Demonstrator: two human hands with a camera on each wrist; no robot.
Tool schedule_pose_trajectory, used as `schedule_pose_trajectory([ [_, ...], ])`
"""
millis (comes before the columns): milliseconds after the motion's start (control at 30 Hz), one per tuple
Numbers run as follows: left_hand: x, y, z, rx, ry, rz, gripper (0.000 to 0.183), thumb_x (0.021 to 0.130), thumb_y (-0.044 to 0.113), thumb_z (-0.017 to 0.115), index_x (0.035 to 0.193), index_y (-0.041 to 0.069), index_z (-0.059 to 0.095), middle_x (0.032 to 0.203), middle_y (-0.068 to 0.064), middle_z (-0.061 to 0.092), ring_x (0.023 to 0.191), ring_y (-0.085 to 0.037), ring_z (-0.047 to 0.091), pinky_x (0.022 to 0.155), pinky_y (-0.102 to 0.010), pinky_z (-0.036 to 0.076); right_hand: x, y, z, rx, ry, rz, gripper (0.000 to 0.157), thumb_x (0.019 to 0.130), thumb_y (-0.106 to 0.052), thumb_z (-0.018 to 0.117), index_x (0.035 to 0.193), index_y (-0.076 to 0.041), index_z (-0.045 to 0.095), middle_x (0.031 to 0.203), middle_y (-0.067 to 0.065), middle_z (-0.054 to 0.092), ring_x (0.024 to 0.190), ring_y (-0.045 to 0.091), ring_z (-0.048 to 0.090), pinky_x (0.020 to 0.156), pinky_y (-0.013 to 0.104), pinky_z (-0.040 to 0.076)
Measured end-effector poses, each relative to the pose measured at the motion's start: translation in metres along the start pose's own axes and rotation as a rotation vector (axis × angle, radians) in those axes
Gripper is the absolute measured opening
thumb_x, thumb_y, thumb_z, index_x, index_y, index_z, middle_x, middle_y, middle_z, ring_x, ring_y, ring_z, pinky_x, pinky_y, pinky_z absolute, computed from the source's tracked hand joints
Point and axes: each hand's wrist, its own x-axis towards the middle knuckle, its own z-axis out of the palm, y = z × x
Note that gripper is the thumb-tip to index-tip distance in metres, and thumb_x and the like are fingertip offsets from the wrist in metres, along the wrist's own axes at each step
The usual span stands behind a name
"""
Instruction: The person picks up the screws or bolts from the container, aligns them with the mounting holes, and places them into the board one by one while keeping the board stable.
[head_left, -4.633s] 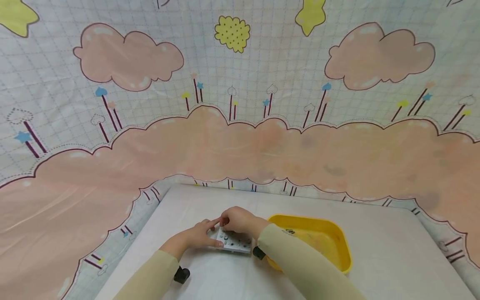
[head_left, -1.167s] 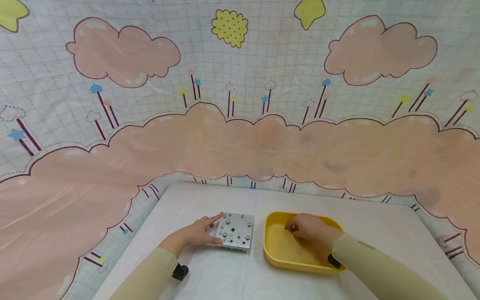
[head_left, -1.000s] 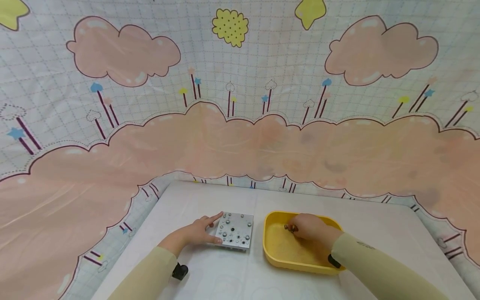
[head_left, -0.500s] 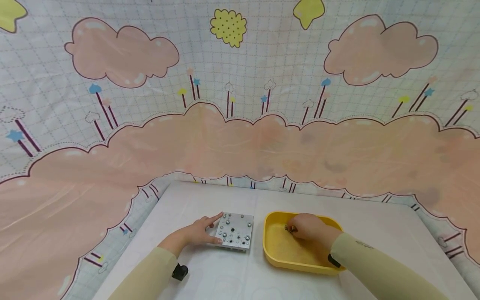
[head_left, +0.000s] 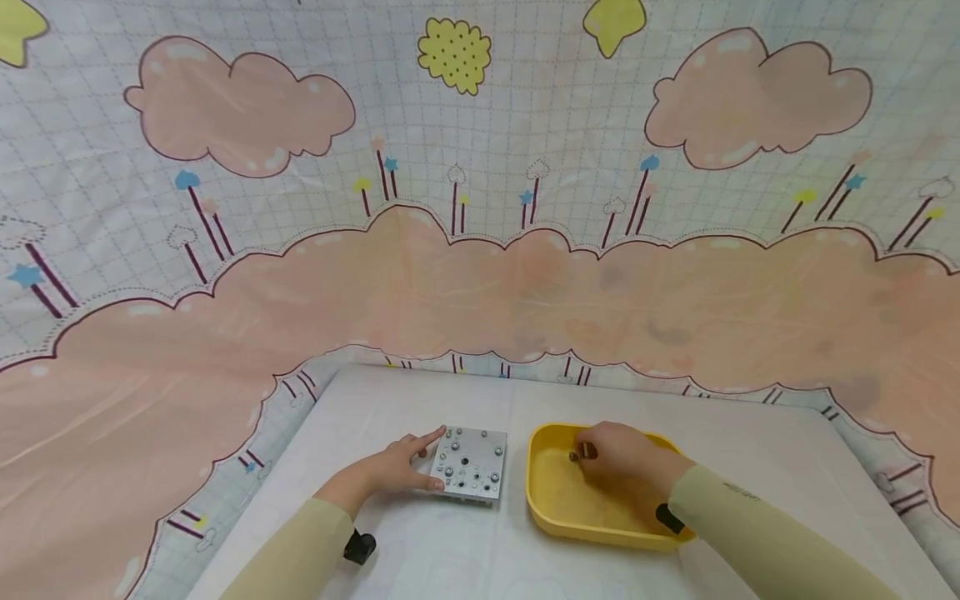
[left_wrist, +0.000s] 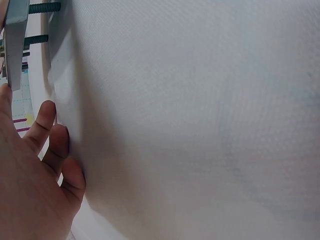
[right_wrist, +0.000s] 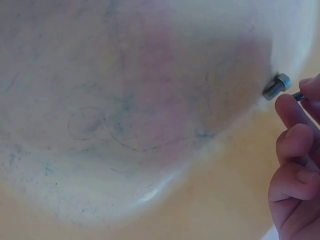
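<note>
A square silver metal plate (head_left: 472, 458) with several bolts and holes in its top stands on the white table. In the left wrist view, threaded bolt shanks (left_wrist: 37, 39) stick out from the plate's underside. My left hand (head_left: 390, 467) touches its left side, index finger straight at the far corner and thumb at the near corner; the other fingers are loosely bent. Inside the yellow tray, my right hand (head_left: 618, 454) pinches a small threaded screw (right_wrist: 299, 96) between thumb and index finger, mostly hidden by the fingertips. A socket-head bolt (right_wrist: 277, 86) lies just beside those fingertips.
The yellow tray (head_left: 555, 521) stands right of the plate, its raised rim around my right hand. A patterned cloth (head_left: 480, 300) hangs behind the table (head_left: 420, 392). A black wrist camera (head_left: 360, 547) sits at my left wrist, another at the right.
My right hand has left the plate for the yellow tray, where it now pinches a screw; just lately it shifted slightly. My left hand stays at the plate's left side.
</note>
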Motion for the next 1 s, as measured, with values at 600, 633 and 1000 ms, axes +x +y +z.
schedule_pose_trajectory([
  [600,-0.002,0.0,0.0,0.004,0.004,-0.003,0.099,0.073,0.052,0.083,0.156,0.035,0.03,0.13,-0.008,0.053,0.126,-0.036,0.047,0.104,-0.064,0.035,0.002,-0.01,-0.016,0.144,0.054,-0.066,0.009,0.089,-0.014,0.071,0.093,-0.016,0.064,0.082,-0.011,0.063,0.076,0.01,0.056,0.07,0.028,0.049],
  [633,-0.002,0.0,0.001,0.005,0.003,-0.002,0.1,0.073,0.053,0.083,0.156,0.035,0.03,0.13,-0.008,0.053,0.126,-0.036,0.047,0.104,-0.065,0.036,0.003,-0.012,-0.017,0.155,0.055,-0.073,0.008,0.089,-0.014,0.071,0.093,-0.014,0.064,0.082,-0.011,0.063,0.075,0.01,0.056,0.069,0.027,0.049],
  [1000,-0.002,0.002,0.0,0.013,0.005,0.002,0.099,0.074,0.053,0.083,0.156,0.035,0.03,0.13,-0.009,0.053,0.125,-0.035,0.047,0.104,-0.064,0.036,0.017,-0.035,-0.019,0.317,-0.001,-0.038,0.004,0.091,-0.018,0.072,0.093,-0.021,0.071,0.081,-0.009,0.063,0.071,0.012,0.057,0.063,0.027,0.051],
])
